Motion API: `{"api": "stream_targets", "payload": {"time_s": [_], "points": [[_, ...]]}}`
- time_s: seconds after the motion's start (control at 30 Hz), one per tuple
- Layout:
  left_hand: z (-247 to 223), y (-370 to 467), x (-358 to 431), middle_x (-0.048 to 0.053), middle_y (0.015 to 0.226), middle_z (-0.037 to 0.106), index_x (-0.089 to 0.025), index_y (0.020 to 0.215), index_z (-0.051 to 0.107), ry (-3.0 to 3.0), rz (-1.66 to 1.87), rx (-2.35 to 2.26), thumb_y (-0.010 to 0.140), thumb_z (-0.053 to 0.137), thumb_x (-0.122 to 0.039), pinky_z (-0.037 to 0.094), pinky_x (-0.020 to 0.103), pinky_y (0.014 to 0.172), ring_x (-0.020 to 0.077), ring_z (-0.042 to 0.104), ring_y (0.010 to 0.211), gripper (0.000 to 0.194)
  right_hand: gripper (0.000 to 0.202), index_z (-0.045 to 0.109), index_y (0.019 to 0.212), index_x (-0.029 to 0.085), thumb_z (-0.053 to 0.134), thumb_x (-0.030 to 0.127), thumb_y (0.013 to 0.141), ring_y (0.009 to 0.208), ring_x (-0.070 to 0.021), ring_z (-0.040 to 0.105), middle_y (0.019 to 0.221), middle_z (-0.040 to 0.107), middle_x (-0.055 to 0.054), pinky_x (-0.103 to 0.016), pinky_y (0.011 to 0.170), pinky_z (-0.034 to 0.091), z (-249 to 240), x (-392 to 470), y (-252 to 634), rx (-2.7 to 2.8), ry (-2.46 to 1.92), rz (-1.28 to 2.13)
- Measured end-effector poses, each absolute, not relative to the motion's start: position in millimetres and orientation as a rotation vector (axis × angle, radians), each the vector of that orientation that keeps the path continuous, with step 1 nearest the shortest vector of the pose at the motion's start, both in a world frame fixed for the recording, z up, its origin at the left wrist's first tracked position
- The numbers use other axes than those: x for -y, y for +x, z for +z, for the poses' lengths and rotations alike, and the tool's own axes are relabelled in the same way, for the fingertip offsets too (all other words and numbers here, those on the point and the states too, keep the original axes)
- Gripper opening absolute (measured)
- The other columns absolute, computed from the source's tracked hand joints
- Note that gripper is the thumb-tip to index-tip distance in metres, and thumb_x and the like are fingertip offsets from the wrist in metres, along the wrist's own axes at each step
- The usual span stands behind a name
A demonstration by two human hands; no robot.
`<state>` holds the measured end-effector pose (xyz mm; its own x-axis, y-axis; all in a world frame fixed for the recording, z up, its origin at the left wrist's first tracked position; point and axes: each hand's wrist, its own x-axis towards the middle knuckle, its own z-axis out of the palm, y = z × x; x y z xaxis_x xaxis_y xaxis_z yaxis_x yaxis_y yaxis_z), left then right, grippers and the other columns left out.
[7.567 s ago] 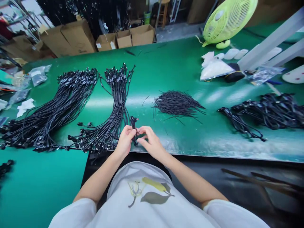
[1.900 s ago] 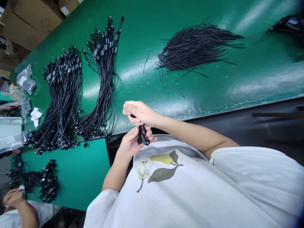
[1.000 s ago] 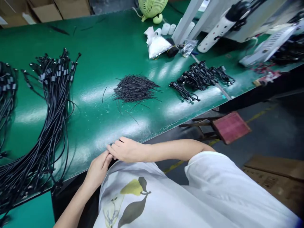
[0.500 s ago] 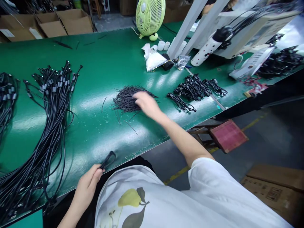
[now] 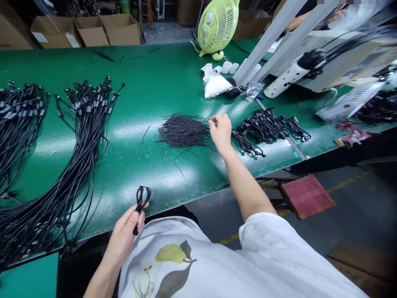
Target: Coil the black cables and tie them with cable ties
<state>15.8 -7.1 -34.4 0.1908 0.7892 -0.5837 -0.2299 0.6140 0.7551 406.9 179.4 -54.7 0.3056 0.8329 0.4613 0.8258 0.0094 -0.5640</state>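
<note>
In my left hand (image 5: pixel 127 227) a black cable (image 5: pixel 142 198) is gripped, folded into a small bundle whose loops stick up above the fingers at the table's front edge. My right hand (image 5: pixel 221 131) is at the right rim of a pile of thin black twist ties (image 5: pixel 182 130), thumb and forefinger pinched together. A thin dark strand shows at those fingertips, apparently one twist tie; most of it is hard to make out. A few loose ties lie around the pile.
Long black cables (image 5: pixel 83 145) spread over the left of the green table (image 5: pixel 130 174). Folded cable bundles (image 5: pixel 263 126) lie right of my right hand. Behind stand a green fan (image 5: pixel 217 27), a white plastic bag (image 5: pixel 217 85) and a spotted bottle (image 5: pixel 287 78). A stool (image 5: pixel 307 194) is below.
My right hand has moved from over the twist-tie pile to its right rim, fingers now pinched. My left hand has raised the folded cable, turning its loops upright. The view has shifted left.
</note>
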Motion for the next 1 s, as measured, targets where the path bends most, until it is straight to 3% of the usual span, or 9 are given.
{"api": "stream_targets", "payload": {"time_s": [0.2, 0.3, 0.4, 0.47, 0.53, 0.63, 0.77, 0.9, 1.0], "points": [[-30, 34, 4, -0.003, 0.06, 0.042, -0.01, 0.094, 0.068, 0.595, 0.822, -1.134, 0.075, 0.074, -0.046, 0.027, 0.023, 0.051, 0.0074, 0.036, 0.055, 0.041, 0.013, 0.061, 0.09, 0.016, 0.048, 0.015, 0.091, 0.092, -0.0164, 0.044, 0.094, 0.054, -0.008, -0.031, 0.088, 0.031, -44, -150, 401, 1.516, -1.733, -0.057], [-28, 44, 3, -0.004, 0.061, 0.042, -0.011, 0.108, 0.066, 0.585, 0.873, -1.069, 0.078, 0.072, -0.043, 0.027, 0.022, 0.05, 0.0071, 0.035, 0.054, 0.044, 0.015, 0.061, 0.091, 0.017, 0.047, 0.02, 0.093, 0.094, -0.0178, 0.049, 0.094, 0.058, -0.007, -0.032, 0.089, 0.034, -43, -125, 358, 1.58, -1.645, 0.068], [-28, 55, 1, -0.006, 0.062, 0.043, -0.019, 0.138, 0.046, 0.591, 0.907, -0.967, 0.083, 0.067, -0.04, 0.027, 0.021, 0.051, 0.0074, 0.035, 0.053, 0.063, 0.016, 0.062, 0.089, 0.019, 0.047, 0.026, 0.092, 0.077, -0.0145, 0.054, 0.086, 0.058, -0.003, -0.029, 0.079, 0.042, -48, -86, 283, 1.701, -1.41, 0.681], [-29, 59, -2, -0.006, 0.062, 0.043, -0.02, 0.144, 0.038, 0.59, 0.926, -0.927, 0.084, 0.066, -0.04, 0.027, 0.02, 0.05, 0.0073, 0.034, 0.053, 0.069, 0.016, 0.062, 0.088, 0.019, 0.05, 0.03, 0.091, 0.061, -0.0106, 0.05, 0.078, 0.055, 0.0, -0.026, 0.066, 0.043, -51, -59, 235, 1.639, -1.231, 1.173], [-31, 58, -5, -0.006, 0.062, 0.042, -0.017, 0.136, 0.048, 0.583, 0.964, -0.932, 0.083, 0.067, -0.041, 0.027, 0.02, 0.049, 0.0071, 0.034, 0.053, 0.061, 0.019, 0.061, 0.091, 0.018, 0.054, 0.035, 0.089, 0.055, -0.0092, 0.048, 0.072, 0.053, 0.002, -0.024, 0.058, 0.042, -52, -38, 202, 1.463, -1.134, 1.483], [-31, 47, -7, -0.005, 0.062, 0.041, -0.014, 0.115, 0.063, 0.578, 1.111, -0.976, 0.082, 0.068, -0.041, 0.028, 0.019, 0.05, 0.0069, 0.033, 0.054, 0.044, 0.023, 0.06, 0.095, 0.018, 0.06, 0.039, 0.085, 0.057, -0.0098, 0.05, 0.069, 0.055, 0.003, -0.023, 0.056, 0.042, -55, -27, 185, 1.317, -1.128, 1.649], [-29, 32, -5, -0.004, 0.063, 0.043, -0.015, 0.114, 0.064, 0.601, 1.176, -0.984, 0.082, 0.067, -0.04, 0.029, 0.019, 0.051, 0.007, 0.034, 0.055, 0.041, 0.017, 0.063, 0.085, 0.019, 0.059, 0.035, 0.086, 0.067, -0.0127, 0.053, 0.076, 0.06, -0.001, -0.025, 0.061, 0.043, -55, -29, 188, 1.589, -1.205, 1.412], [-32, 26, 0, -0.004, 0.062, 0.043, -0.014, 0.114, 0.064, 0.682, 1.055, -0.984, 0.085, 0.063, -0.042, 0.029, 0.02, 0.05, 0.008, 0.034, 0.054, 0.041, 0.018, 0.062, 0.085, 0.019, 0.049, 0.027, 0.093, 0.074, -0.0149, 0.055, 0.083, 0.062, -0.005, -0.026, 0.067, 0.042, -47, -27, 183, 1.958, -1.133, 0.926], [-35, 23, 1, -0.001, 0.067, 0.053, -0.015, 0.099, 0.07, 0.894, 1.063, -1.168, 0.087, 0.058, -0.038, 0.035, 0.023, 0.056, 0.0101, 0.041, 0.056, 0.028, 0.024, 0.062, 0.082, 0.018, 0.043, 0.022, 0.096, 0.07, -0.0155, 0.053, 0.075, 0.06, -0.005, -0.028, 0.065, 0.039, -40, -26, 180, 2.31, -1.07, 0.4]]}}
